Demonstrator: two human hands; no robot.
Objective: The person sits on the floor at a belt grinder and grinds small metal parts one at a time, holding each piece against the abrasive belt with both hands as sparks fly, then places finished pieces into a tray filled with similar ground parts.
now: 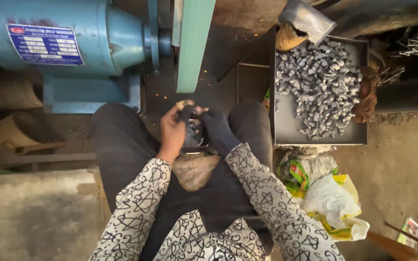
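Left hand (171,133): my bare fingers are clamped on a small dark metal piece (187,116), steadying it near the green grinding belt (192,53).
Right hand (216,128): gloved fingers pinch the same piece, sharing the grip.
Tray (286,130): holds grey metal pieces (318,82), within right reach.

Soft, even daylight fills the scene, brightest on the floor (402,159) at right. Deep shadow sits under the motor (64,34) and at upper right. Edges bend slightly and the corners look soft.
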